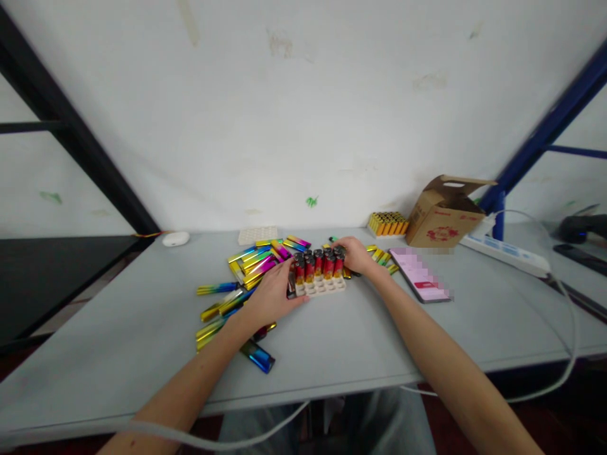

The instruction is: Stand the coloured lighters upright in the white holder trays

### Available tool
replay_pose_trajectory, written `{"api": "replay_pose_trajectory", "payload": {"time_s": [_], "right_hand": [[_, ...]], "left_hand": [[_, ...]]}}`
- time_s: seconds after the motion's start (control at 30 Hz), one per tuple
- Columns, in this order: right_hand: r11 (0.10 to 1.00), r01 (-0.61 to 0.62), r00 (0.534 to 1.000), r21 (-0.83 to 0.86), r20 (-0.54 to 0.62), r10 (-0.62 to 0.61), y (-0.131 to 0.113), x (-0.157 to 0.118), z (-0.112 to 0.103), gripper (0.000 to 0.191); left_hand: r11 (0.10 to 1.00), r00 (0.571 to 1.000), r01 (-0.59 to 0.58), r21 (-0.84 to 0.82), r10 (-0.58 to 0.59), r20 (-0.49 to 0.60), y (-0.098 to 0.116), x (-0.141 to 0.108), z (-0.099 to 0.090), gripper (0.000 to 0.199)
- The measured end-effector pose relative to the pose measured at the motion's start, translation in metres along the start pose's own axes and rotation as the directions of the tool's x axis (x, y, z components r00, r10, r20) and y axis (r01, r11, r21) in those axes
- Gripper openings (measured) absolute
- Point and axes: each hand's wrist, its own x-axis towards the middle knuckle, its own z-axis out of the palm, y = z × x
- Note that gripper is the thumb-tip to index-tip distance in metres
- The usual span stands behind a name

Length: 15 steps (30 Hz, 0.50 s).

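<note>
A white tray with round holes (327,287) lies on the table in front of me, its back rows filled with upright red, black-topped cylinders that look like batteries (318,265). At the tray's left end is my left hand (272,294), closed around that side with the thumb along the front edge. A dark piece shows between this hand and the cylinders; I cannot make out its kind. My right hand (356,254) is curled at the back right corner, fingertips against the end cylinders and partly hidden by them. Shiny gold, blue and pink strips (258,268) are heaped beside my left hand.
Behind the heap lies another white holed tray (257,235). A tray of yellow-orange cylinders (387,224) stands near the wall, beside an open cardboard box (443,218). To the right are a phone (420,275) and a power strip (505,254). A white case (176,239) sits back left.
</note>
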Motion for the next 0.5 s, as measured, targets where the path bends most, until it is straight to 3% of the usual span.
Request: {"api": "replay_pose_trajectory", "payload": {"time_s": [0.27, 0.4, 0.5], "right_hand": [[0.983, -0.141, 0.99, 0.115, 0.025, 0.139, -0.008, 0.001, -0.003, 0.033], [0.997, -0.053, 0.997, 0.061, 0.062, 0.049, -0.011, 0.001, -0.003, 0.018], [0.981, -0.056, 0.998, 0.186, -0.01, 0.059, -0.009, 0.003, -0.002, 0.017]], "left_hand": [[1.0, 1.0, 0.003, 0.003, -0.003, -0.018, -0.002, 0.001, 0.002, 0.084], [1.0, 0.999, -0.006, 0.002, 0.007, -0.04, -0.003, 0.002, 0.002, 0.081], [1.0, 0.999, -0.003, 0.004, 0.003, -0.035, -0.003, 0.002, 0.002, 0.08]]}}
